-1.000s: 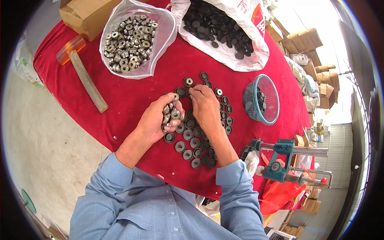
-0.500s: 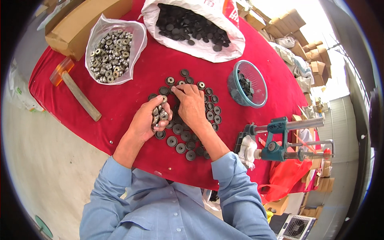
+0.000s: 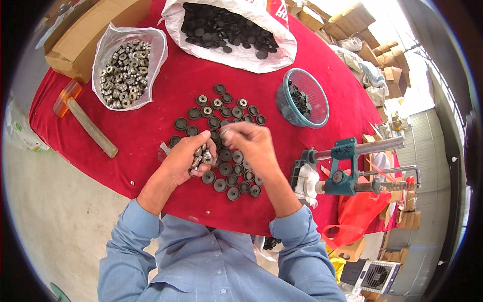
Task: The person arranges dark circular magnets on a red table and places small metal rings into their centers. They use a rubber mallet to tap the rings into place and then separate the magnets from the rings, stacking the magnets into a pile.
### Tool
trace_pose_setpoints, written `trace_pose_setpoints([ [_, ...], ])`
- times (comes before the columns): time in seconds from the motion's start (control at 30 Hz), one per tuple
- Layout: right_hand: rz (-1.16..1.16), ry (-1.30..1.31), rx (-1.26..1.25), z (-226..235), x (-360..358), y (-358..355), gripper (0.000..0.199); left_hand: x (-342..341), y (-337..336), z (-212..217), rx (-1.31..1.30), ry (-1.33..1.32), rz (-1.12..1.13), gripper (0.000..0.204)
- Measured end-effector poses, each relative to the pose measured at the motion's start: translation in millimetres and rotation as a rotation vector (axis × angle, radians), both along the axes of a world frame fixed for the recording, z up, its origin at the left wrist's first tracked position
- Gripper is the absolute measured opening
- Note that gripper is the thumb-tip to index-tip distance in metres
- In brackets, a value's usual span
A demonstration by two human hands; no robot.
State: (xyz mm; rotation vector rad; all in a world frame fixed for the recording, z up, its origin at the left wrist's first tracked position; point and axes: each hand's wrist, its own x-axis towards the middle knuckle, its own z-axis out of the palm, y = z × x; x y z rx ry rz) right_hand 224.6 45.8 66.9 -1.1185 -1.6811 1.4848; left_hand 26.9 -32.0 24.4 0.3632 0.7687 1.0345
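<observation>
Several small metal bearings [image 3: 207,157] lie in my left hand [image 3: 183,157], its fingers curled around them over the red cloth. Just to its right, my right hand [image 3: 251,145] is pinched, fingertips smeared by motion, on what looks like one more bearing. Beneath and around both hands, round black plastic caps [image 3: 220,184] with raised rims are spread in loose rows. A few caps at the far side have a bearing [image 3: 202,99] seated in the middle; the others that show are bare. My hands cover some caps.
A clear bag of bearings [image 3: 126,75] and an orange-headed mallet [image 3: 90,126] are at left. A white sack [image 3: 241,60] of black discs lies at the far side. At right are a blue basket [image 3: 324,113] of discs and a green hand press [image 3: 344,181].
My right hand has lifted off the far caps and drawn back toward me, nearer my left hand. A bearing now shows in the cap where its fingertips were. The whole view has shifted slightly.
</observation>
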Motion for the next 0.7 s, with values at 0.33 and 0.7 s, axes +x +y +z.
trace_pose_setpoints([
  [0.33,-0.146,-0.486,0.892,-47.3,10.3,72.5,0.018,-14.8,5.6,-15.9,0.006,-0.441,0.209,0.037],
  [0.7,-0.013,-0.624,1.046,-59.8,14.0,67.4,0.023,-13.5,1.8,-12.1,-0.006,-0.423,0.195,0.038],
])
